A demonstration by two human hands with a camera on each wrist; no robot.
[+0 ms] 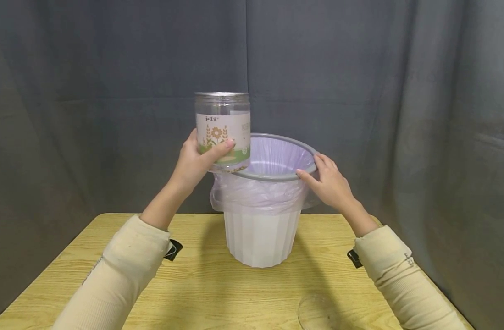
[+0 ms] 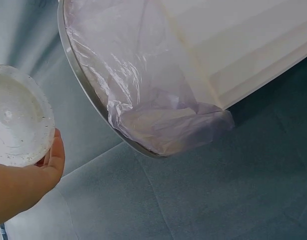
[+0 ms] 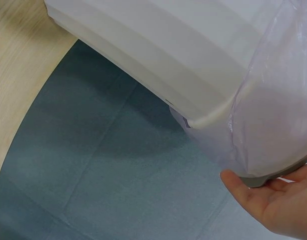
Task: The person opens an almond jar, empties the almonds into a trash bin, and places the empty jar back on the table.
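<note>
We are holding up our left hand (image 1: 194, 161), fingers and thumb curled round the lower part of a clear, lidless plastic jar with a cream and green flower label (image 1: 223, 130); in the left wrist view we are seeing its round transparent base sitting against the palm. The jar is standing upright, its long axis vertical and its open mouth facing up, and it is hanging just at the left edge of the white ribbed plastic bin (image 1: 261, 238), overlapping the bin's grey rim ring (image 1: 276, 175) from our viewpoint. So the bin's opening, lined with a pale lilac plastic bag (image 1: 272, 158), is lying just to the right of the jar, and the left hand is the nearer one to it. Our right hand (image 1: 328, 183) is resting on the far right side of the ring, fingers bent over its edge. The bin is standing on a light wooden table (image 1: 202, 284).
</note>
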